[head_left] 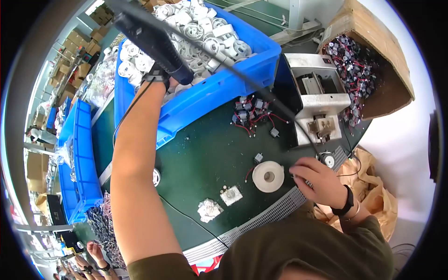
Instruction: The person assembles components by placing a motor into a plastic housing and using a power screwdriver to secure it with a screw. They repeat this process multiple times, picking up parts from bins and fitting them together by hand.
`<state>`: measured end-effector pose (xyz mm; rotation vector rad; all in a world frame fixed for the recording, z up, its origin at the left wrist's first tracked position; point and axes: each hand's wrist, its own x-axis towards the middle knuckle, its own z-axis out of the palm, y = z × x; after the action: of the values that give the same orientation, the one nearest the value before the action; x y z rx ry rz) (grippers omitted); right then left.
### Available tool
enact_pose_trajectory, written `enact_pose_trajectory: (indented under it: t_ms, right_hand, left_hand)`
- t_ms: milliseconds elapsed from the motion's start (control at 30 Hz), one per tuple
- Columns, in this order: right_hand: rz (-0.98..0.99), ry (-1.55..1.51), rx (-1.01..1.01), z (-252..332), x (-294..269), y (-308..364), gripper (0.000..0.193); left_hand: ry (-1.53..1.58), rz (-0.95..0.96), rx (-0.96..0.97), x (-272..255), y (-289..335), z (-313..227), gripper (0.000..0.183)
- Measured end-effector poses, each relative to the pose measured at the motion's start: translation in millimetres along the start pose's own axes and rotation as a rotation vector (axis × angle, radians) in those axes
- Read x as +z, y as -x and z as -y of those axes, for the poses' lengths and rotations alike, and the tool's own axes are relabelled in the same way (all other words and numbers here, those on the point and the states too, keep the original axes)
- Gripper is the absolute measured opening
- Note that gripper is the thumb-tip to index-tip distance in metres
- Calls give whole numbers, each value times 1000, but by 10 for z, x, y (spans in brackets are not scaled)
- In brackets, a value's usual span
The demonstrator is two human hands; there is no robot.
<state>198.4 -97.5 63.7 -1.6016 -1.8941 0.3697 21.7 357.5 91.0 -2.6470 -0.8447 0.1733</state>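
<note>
My left hand (172, 85) reaches into the blue bin (210, 95) of white plastic housings (214, 45). A hanging black electric screwdriver (154, 46) covers most of this hand, so its fingers are hidden. My right hand (318, 181) is over the bench's near edge, beside a roll of white tape (268, 177). Its fingers are curled closed; whatever may be between the fingertips is too small to make out. Just beyond it, a round white part (329, 161) lies in front of a metal bench machine (317, 102). A small motor (258, 158) with a red wire lies behind the tape.
Several small wired motors (252, 109) are heaped left of the machine. A tilted cardboard box (392, 79) at right holds many more. A crumpled white lump (209, 210) and a small white block (231, 195) lie near the front. Cables cross the green bench (196, 163).
</note>
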Motion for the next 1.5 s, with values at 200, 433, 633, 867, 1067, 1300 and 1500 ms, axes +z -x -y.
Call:
enact_pose_trajectory:
  t_ms: [200,433,633,867,1067,1300,1500]
  right_hand:
    - [-30,-987,184,31,23,-47,27]
    - [-41,-1120,362,12,59,23,31]
    - [-253,-1062,199,-29,88,-108,28]
    - [-253,-1007,201,63,40,-64,32]
    - [-147,-907,267,69,107,-111,28]
    - [-35,-937,253,70,175,-163,27]
    - [-17,-642,108,169,225,-158,28]
  left_hand:
    - [331,-68,39,-139,343,-49,40]
    - [1041,-457,-372,-937,1446,-516,53]
    - [1180,-220,8,-756,2123,-2007,56]
    - [1241,-329,66,-437,2136,-2824,60]
    - [1241,-472,29,-517,2212,-2801,74]
    - [1122,-641,10,-581,2252,-2759,42]
    - [1267,-625,-21,-711,2166,-2791,13]
